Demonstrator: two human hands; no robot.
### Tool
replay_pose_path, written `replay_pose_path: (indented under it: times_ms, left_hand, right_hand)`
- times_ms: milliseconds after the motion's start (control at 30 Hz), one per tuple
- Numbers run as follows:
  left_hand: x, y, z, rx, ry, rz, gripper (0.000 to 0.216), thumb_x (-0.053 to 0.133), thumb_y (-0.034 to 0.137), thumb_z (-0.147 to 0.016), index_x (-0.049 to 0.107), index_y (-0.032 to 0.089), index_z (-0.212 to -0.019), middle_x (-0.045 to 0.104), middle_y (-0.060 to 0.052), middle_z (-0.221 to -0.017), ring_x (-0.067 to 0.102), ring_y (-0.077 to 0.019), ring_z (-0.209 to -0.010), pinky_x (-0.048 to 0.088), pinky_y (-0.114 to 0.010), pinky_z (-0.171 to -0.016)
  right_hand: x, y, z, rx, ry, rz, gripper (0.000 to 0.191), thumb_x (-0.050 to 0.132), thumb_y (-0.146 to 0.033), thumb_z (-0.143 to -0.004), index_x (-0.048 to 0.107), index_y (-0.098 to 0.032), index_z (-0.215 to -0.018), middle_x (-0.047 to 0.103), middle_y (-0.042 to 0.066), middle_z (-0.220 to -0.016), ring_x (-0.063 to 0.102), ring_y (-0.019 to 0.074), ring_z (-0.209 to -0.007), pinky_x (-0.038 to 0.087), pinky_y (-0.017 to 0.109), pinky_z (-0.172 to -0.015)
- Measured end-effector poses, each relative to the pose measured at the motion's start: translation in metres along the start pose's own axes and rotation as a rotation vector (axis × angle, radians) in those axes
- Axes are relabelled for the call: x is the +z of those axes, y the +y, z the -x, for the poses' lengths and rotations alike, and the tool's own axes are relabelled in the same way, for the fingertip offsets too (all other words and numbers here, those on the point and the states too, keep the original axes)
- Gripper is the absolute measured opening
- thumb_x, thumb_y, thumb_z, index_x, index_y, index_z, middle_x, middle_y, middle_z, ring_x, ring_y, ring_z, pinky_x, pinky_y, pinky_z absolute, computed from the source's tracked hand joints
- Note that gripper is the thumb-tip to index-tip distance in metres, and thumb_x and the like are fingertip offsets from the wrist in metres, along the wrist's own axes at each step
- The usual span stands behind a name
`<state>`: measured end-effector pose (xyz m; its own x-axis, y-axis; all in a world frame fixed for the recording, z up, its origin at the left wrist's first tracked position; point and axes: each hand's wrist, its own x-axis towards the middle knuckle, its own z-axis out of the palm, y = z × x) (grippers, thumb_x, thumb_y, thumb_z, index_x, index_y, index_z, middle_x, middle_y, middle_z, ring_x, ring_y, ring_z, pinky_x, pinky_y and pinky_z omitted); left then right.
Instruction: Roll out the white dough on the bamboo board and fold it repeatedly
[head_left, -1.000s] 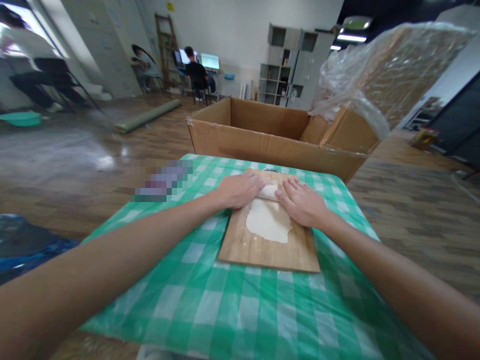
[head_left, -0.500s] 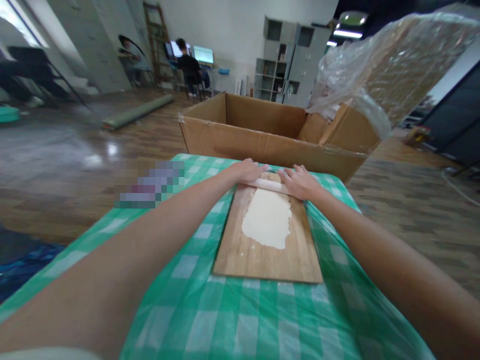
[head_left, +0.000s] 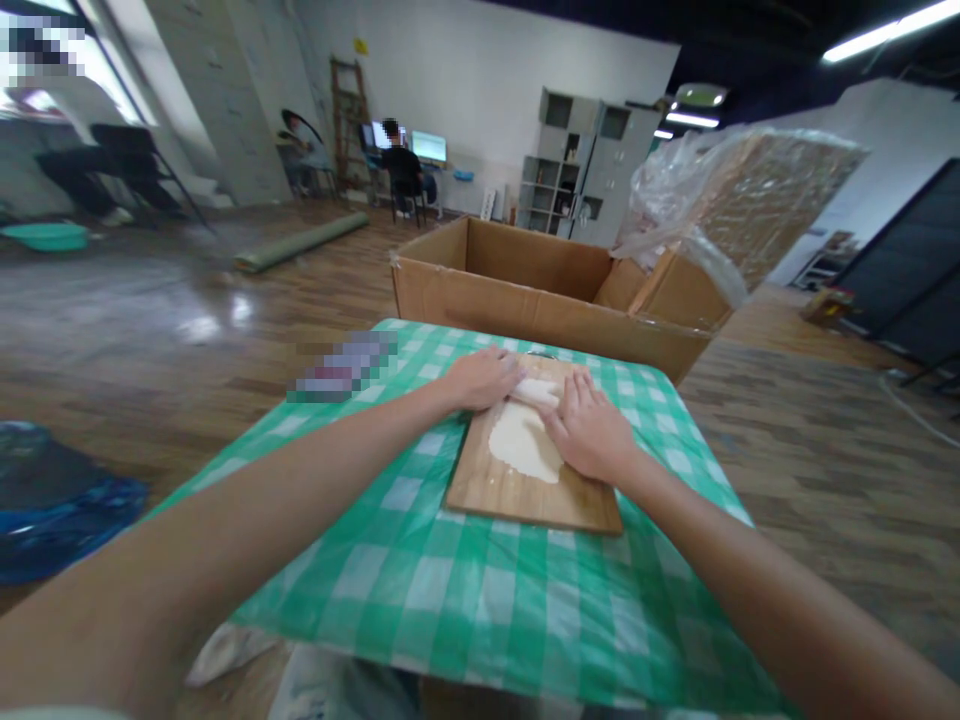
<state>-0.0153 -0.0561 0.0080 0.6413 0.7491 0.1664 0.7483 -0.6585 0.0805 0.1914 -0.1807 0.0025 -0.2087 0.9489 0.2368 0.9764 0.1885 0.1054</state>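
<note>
A flat sheet of white dough [head_left: 521, 452] lies on a wooden board [head_left: 525, 495] on the green checked tablecloth [head_left: 465, 590]. Its far edge is rolled up into a pale roll [head_left: 536, 391]. My left hand [head_left: 484, 378] rests palm down on the roll's left end, fingers flat and together. Over the roll's right end and the dough lies my right hand [head_left: 589, 432], fingers stretched forward and flat.
A large open cardboard box [head_left: 540, 290] stands just beyond the table, with plastic-wrapped material [head_left: 739, 205] leaning over its right side. A green roll [head_left: 300, 241] lies on the wooden floor. People sit at desks far back. A blue bag [head_left: 52, 500] sits at left.
Both hands have come back toward me from the board's far end, and the roll of dough came with them, so less flat dough shows. The camera lifted and drew back.
</note>
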Motion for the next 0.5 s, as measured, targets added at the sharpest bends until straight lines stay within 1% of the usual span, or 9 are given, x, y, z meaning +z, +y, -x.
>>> replay_pose_path:
  times_ms: [33, 100, 133, 200, 267, 367, 433, 500]
  left_hand:
    - [-0.002, 0.001, 0.009, 0.016, 0.01, 0.009, 0.063, 0.018, 0.055, -0.11, 0.064, 0.019, -0.135, 0.061, -0.013, -0.149, 0.056, -0.0281, -0.137, 0.04, -0.042, -0.115]
    - [-0.004, 0.002, 0.029, 0.043, 0.023, 0.025, 0.067, 0.02, 0.059, -0.109, 0.062, 0.016, -0.14, 0.056, -0.016, -0.155, 0.052, -0.0287, -0.143, 0.037, -0.041, -0.119]
    - [-0.005, 0.003, 0.04, 0.052, 0.03, 0.028, 0.068, 0.023, 0.06, -0.108, 0.06, 0.014, -0.143, 0.055, -0.017, -0.157, 0.051, -0.0293, -0.145, 0.037, -0.04, -0.119]
    - [-0.009, 0.006, 0.061, 0.017, 0.054, 0.026, 0.07, 0.027, 0.062, -0.107, 0.053, 0.012, -0.149, 0.054, -0.018, -0.157, 0.051, -0.0308, -0.145, 0.039, -0.041, -0.118]
    - [-0.012, 0.013, 0.078, -0.014, 0.037, 0.024, 0.07, 0.027, 0.061, -0.107, 0.052, 0.011, -0.15, 0.057, -0.019, -0.153, 0.055, -0.0317, -0.14, 0.041, -0.043, -0.116]
    - [-0.015, 0.03, 0.094, -0.034, 0.006, 0.018, 0.072, 0.024, 0.063, -0.107, 0.053, 0.013, -0.149, 0.06, -0.018, -0.15, 0.059, -0.0325, -0.134, 0.044, -0.045, -0.113]
    - [-0.014, 0.04, 0.096, -0.048, 0.032, -0.003, 0.075, 0.024, 0.066, -0.106, 0.053, 0.012, -0.15, 0.06, -0.018, -0.15, 0.058, -0.0337, -0.135, 0.043, -0.046, -0.114]
    - [-0.011, 0.045, 0.091, -0.084, 0.061, -0.034, 0.076, 0.023, 0.067, -0.106, 0.055, 0.012, -0.147, 0.06, -0.019, -0.15, 0.057, -0.0351, -0.136, 0.042, -0.047, -0.114]
  right_hand:
    - [-0.001, -0.009, 0.011, 0.003, 0.011, -0.02, 0.088, 0.017, -0.062, -0.107, 0.032, 0.007, -0.16, 0.032, 0.031, -0.167, 0.021, 0.0414, -0.16, 0.026, 0.058, -0.126]
    - [-0.004, -0.026, 0.031, -0.007, 0.029, -0.053, 0.093, 0.02, -0.066, -0.105, 0.025, 0.006, -0.163, 0.023, 0.029, -0.171, 0.012, 0.0421, -0.162, 0.018, 0.06, -0.129]
    - [-0.005, -0.032, 0.038, -0.01, 0.036, -0.068, 0.094, 0.021, -0.067, -0.104, 0.024, 0.004, -0.165, 0.022, 0.027, -0.172, 0.009, 0.0415, -0.162, 0.015, 0.061, -0.13]
    - [-0.005, -0.036, 0.047, -0.015, 0.043, -0.1, 0.093, 0.023, -0.069, -0.103, 0.022, -0.001, -0.167, 0.02, 0.023, -0.174, 0.006, 0.0398, -0.163, 0.012, 0.062, -0.131]
    - [-0.003, -0.029, 0.046, -0.032, 0.034, -0.134, 0.09, 0.023, -0.068, -0.104, 0.022, -0.005, -0.168, 0.019, 0.02, -0.174, 0.006, 0.0377, -0.163, 0.013, 0.062, -0.13]
    - [0.005, -0.006, 0.03, -0.088, -0.006, -0.174, 0.087, 0.019, -0.066, -0.106, 0.023, -0.005, -0.168, 0.021, 0.019, -0.174, 0.011, 0.0338, -0.163, 0.015, 0.058, -0.131]
    - [0.013, 0.01, 0.013, -0.127, -0.02, -0.186, 0.087, 0.017, -0.066, -0.106, 0.024, -0.004, -0.167, 0.024, 0.019, -0.174, 0.015, 0.0322, -0.163, 0.015, 0.055, -0.131]
    - [0.018, 0.022, -0.008, -0.159, -0.028, -0.196, 0.088, 0.015, -0.068, -0.106, 0.028, -0.004, -0.166, 0.027, 0.019, -0.173, 0.018, 0.0315, -0.163, 0.015, 0.054, -0.131]
